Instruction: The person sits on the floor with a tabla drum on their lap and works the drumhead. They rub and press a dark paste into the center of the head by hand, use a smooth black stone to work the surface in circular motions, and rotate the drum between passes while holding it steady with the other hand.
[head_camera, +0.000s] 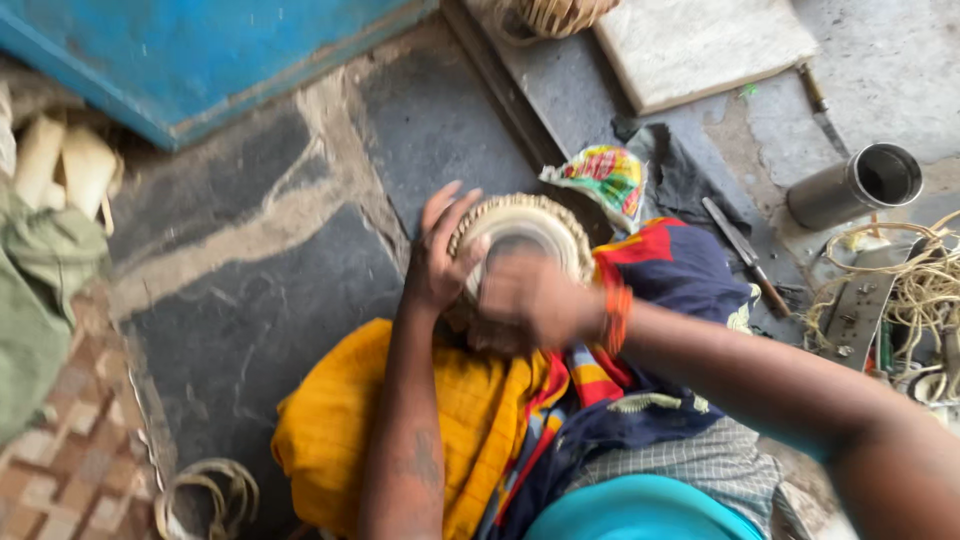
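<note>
Small hand drum (520, 225) at centre of the frame, propped on a lap over bright cloth, pale skin head facing up with a woven braided rim around it. Left hand (440, 255) laid against the drum's left edge, fingers (452, 212) spread and curved up over the rim, touching it. Right hand (530, 295) over the lower right part of the drum head, blurred by motion; cannot tell whether its fingers are spread or pressed together, nor whether anything is pinched in them. Orange thread band (617, 312) around the right wrist. Yellow cloth (340, 420) beneath the left forearm, lower centre; striped red, yellow and dark blue cloth (680, 275) just right of the drum. Dark stone floor (250, 330) with pale mortar lines across the left and middle of the frame. Blue painted surface (200, 50) at upper left. Metal cup (855, 185) lying on its side at upper right, open mouth to the right. Flat metal tool with a wooden handle (745, 255) between cup and drum. Tangle of pale cord (915, 290) at the right edge. Crumpled colourful wrapper (605, 178) just above right of the drum. Pale stone slab (700, 45) at top centre-right. Coil of cord (205, 495) at lower left.
</note>
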